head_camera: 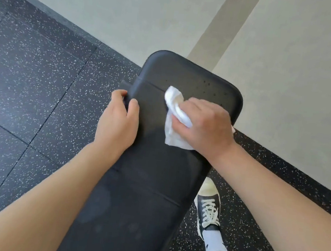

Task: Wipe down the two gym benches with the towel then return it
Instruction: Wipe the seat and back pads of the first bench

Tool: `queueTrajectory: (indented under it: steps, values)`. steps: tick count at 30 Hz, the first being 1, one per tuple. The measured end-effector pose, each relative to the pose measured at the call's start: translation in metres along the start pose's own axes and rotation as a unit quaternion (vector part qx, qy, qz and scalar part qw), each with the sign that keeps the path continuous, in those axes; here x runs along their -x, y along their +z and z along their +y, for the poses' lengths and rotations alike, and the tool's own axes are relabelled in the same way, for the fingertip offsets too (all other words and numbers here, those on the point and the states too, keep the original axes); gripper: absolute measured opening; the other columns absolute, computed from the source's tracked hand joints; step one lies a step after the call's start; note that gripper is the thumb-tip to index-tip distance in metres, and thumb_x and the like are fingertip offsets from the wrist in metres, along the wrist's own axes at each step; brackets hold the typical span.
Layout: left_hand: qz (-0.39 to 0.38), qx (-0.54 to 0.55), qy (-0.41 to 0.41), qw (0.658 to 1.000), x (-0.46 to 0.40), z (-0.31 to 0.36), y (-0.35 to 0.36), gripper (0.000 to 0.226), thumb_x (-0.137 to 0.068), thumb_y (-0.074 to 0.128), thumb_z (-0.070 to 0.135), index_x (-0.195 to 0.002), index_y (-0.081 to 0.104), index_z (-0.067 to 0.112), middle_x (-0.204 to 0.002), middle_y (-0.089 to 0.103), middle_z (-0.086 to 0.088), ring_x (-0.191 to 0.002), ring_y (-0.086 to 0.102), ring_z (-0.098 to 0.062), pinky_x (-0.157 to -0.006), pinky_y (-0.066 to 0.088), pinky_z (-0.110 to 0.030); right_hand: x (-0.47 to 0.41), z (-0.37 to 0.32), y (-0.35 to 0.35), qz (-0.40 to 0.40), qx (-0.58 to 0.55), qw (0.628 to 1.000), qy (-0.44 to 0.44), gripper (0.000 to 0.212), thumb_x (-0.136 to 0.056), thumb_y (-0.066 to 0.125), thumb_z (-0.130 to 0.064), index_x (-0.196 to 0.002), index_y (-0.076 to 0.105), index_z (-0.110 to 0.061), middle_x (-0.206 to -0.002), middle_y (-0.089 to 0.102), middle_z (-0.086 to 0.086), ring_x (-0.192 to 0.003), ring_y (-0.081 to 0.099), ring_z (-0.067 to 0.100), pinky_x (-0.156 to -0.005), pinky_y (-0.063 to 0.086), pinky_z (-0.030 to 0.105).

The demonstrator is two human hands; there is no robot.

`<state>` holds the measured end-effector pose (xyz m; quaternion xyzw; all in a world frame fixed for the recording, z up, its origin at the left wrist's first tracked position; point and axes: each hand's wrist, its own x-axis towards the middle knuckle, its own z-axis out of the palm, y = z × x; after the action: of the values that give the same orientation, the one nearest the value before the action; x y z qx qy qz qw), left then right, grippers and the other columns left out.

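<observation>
**Black bench, white towel at its far end**

Speckled black rubber floor (31, 81) fills the left side in wide, bare tiles, with open room along the bench's left edge. Next comes the left hand (117, 120), clamped on that left edge of the bench (143, 184), fingers curled over the side and thumb lying on the pad. The bench is a long black padded slab; its long axis runs from the lower left of the view up toward the upper right, and its rounded far end points at the pale wall (289, 77), reaching almost to where floor meets wall. Small droplets dot the pad near that far end. The white towel (174, 124) lies crumpled on the pad close to the far end, nearer the right edge, pressed flat under the right hand (204, 123), whose fingers are closed over the bunched cloth. Right of the bench only a narrow floor strip separates it from the wall; a black laced shoe (209, 208) stands there, just beside the right edge.
</observation>
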<state>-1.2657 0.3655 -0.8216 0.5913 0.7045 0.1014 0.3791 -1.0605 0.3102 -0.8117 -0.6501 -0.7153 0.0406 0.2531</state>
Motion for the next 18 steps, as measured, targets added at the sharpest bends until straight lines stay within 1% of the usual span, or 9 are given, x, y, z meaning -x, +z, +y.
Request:
queueTrajectory:
  steps: [1, 3, 5, 6, 7, 10, 11, 15, 18]
  values:
    - [0.01, -0.024, -0.012, 1.0, -0.009, 0.004, 0.006, 0.026, -0.103, 0.033, 0.041, -0.111, 0.051, 0.025, -0.106, 0.062, 0.0, -0.097, 0.052, -0.03, -0.081, 0.036, -0.041, -0.021, -0.012, 0.013, 0.012, -0.012, 1.0, 0.011, 0.02, -0.077, 0.08, -0.016, -0.069, 0.063, -0.009, -0.06, 0.053, 0.006, -0.051, 0.053, 0.029, -0.045, 0.043, 0.037]
    - [0.054, -0.075, -0.026, 0.995, -0.018, 0.008, 0.014, 0.031, -0.102, 0.028, 0.041, -0.084, 0.047, 0.024, -0.083, 0.055, 0.003, -0.089, 0.05, -0.034, -0.076, 0.034, -0.043, -0.057, -0.032, 0.033, 0.023, -0.029, 0.999, 0.027, 0.017, -0.072, 0.083, -0.016, -0.077, 0.069, -0.007, -0.061, 0.058, 0.007, -0.052, 0.057, 0.03, -0.046, 0.043, 0.036]
    - [0.089, -0.092, -0.045, 0.991, -0.018, 0.008, 0.018, 0.037, -0.103, 0.025, 0.039, -0.074, 0.042, 0.023, -0.074, 0.048, 0.009, -0.085, 0.048, -0.033, -0.074, 0.031, -0.042, -0.074, -0.041, 0.042, -0.014, -0.031, 0.999, 0.037, 0.017, -0.081, 0.077, -0.022, -0.091, 0.073, -0.009, -0.07, 0.063, 0.005, -0.061, 0.06, 0.03, -0.053, 0.042, 0.038]
    - [0.097, -0.093, -0.054, 0.99, -0.017, 0.007, 0.018, 0.039, -0.103, 0.024, 0.039, -0.073, 0.042, 0.023, -0.073, 0.047, 0.009, -0.084, 0.048, -0.032, -0.074, 0.031, -0.041, -0.075, -0.042, 0.042, -0.031, -0.038, 0.998, 0.04, 0.018, -0.084, 0.074, -0.024, -0.095, 0.073, -0.009, -0.072, 0.064, 0.005, -0.064, 0.061, 0.03, -0.055, 0.043, 0.039]
    - [0.101, -0.094, -0.059, 0.989, -0.015, 0.007, 0.019, 0.04, -0.102, 0.024, 0.04, -0.072, 0.042, 0.022, -0.072, 0.047, 0.009, -0.083, 0.048, -0.032, -0.073, 0.031, -0.041, -0.072, -0.039, 0.04, -0.033, -0.049, 0.998, 0.037, 0.017, -0.085, 0.073, -0.023, -0.094, 0.073, -0.009, -0.072, 0.063, 0.006, -0.064, 0.06, 0.03, -0.055, 0.045, 0.04]
    - [0.115, -0.106, -0.048, 0.986, -0.013, 0.012, 0.02, 0.041, -0.101, 0.022, 0.042, -0.076, 0.047, 0.02, -0.072, 0.047, 0.007, -0.081, 0.047, -0.034, -0.073, 0.032, -0.042, -0.043, -0.015, 0.023, -0.008, -0.048, 0.999, 0.014, 0.011, -0.081, 0.076, -0.017, -0.081, 0.069, -0.009, -0.065, 0.056, 0.006, -0.056, 0.053, 0.03, -0.049, 0.045, 0.041]
    - [0.12, -0.114, -0.044, 0.985, -0.012, 0.013, 0.02, 0.042, -0.1, 0.02, 0.044, -0.079, 0.048, 0.02, -0.074, 0.048, 0.005, -0.081, 0.047, -0.035, -0.074, 0.033, -0.043, -0.03, 0.0, 0.014, -0.006, -0.039, 0.999, 0.006, 0.012, -0.083, 0.076, -0.017, -0.08, 0.068, -0.009, -0.064, 0.054, 0.006, -0.056, 0.052, 0.029, -0.049, 0.045, 0.041]
    - [0.122, -0.138, -0.045, 0.982, -0.015, 0.011, 0.021, 0.044, -0.097, 0.016, 0.046, -0.084, 0.048, 0.019, -0.078, 0.05, -0.002, -0.078, 0.046, -0.036, -0.073, 0.035, -0.045, 0.019, 0.083, -0.033, -0.027, -0.003, 1.0, 0.011, 0.023, -0.098, 0.07, -0.032, -0.087, 0.07, -0.011, -0.072, 0.058, 0.004, -0.063, 0.055, 0.029, -0.054, 0.044, 0.039]
    - [0.122, -0.145, -0.046, 0.981, -0.016, 0.01, 0.022, 0.043, -0.096, 0.015, 0.047, -0.084, 0.047, 0.021, -0.077, 0.051, -0.003, -0.077, 0.045, -0.036, -0.072, 0.034, -0.044, 0.023, 0.112, -0.05, -0.063, 0.004, 0.998, -0.013, 0.027, -0.1, 0.069, -0.037, -0.091, 0.07, -0.011, -0.077, 0.062, 0.004, -0.065, 0.058, 0.029, -0.056, 0.046, 0.039]
